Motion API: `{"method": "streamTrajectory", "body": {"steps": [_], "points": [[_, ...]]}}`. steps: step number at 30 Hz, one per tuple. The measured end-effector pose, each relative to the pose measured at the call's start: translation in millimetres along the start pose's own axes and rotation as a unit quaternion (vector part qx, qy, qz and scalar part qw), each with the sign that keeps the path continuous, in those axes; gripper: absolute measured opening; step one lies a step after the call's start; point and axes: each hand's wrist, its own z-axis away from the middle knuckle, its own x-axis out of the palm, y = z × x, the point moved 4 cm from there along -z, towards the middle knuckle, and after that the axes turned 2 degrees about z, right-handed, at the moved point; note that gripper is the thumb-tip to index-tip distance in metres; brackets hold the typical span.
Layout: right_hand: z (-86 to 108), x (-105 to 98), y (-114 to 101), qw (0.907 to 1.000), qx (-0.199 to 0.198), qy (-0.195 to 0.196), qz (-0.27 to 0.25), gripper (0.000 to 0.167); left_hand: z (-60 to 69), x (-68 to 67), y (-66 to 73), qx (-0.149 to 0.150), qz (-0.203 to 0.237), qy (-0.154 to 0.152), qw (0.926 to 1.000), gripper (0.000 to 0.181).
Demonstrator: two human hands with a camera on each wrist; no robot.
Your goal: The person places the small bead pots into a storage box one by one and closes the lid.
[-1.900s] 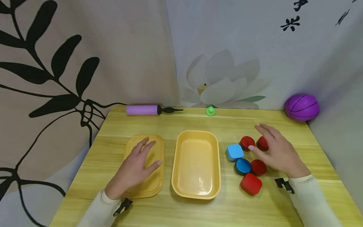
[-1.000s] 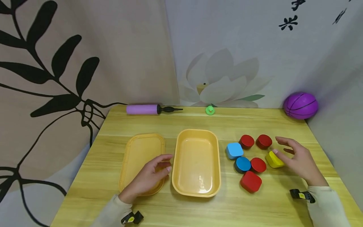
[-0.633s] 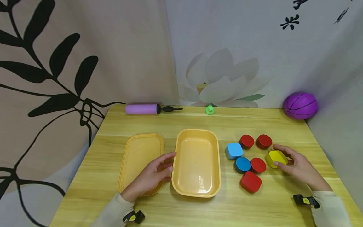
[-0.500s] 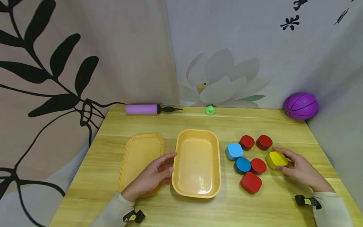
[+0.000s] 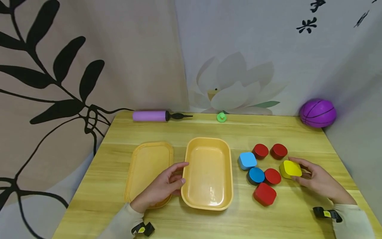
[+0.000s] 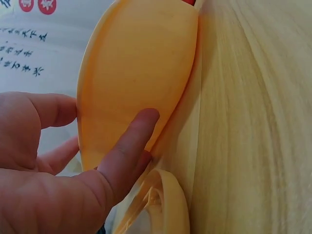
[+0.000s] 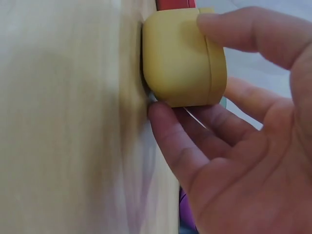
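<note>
My left hand [image 5: 162,186] holds the left side of a pale yellow tray [image 5: 207,206]. In the left wrist view, the thumb and a finger meet the rim of the tray [image 6: 136,58], while another finger presses its outer wall. Under that hand lies a flat yellow lid [image 5: 149,157], partly covered. Over on the right, my right hand [image 5: 320,181] grips a small yellow rounded-square box [image 5: 290,169]. The right wrist view has the thumb on one side of the yellow box [image 7: 180,58] and fingers on the opposite side; a seam runs near its top.
Beside the yellow box stand several red pieces, among them a rounded-square one [image 5: 264,194], plus a light blue square [image 5: 247,160] and a blue round one [image 5: 255,175]. Along the back are a purple pump [image 5: 150,116], a green duck [image 5: 221,117] and a purple ball [image 5: 317,113].
My left hand has moved right from over the lid to the tray's rim. The right hand has come from above the red pieces to the yellow box and closed its fingers around it.
</note>
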Motion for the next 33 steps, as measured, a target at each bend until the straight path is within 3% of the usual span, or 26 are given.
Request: {"method": "streamTrajectory", "body": {"steps": [11,19,33], "points": [[3.5,-6.3,-8.7,0.9994,0.032,0.015,-0.002,0.07,0.2,3.4,-0.6,-0.001,-0.007,0.003,1.0,0.064],[-6.9,-4.5,-40.2,0.9987,-0.021,0.045,0.006,0.065,-0.1,2.4,1.5,-0.01,-0.034,0.02,0.9992,0.062],[-40.6,23.9,-102.0,0.9911,-0.124,0.025,-0.042,0.057,-0.7,5.6,5.9,-0.019,-0.034,0.028,0.9988,0.061]]}}
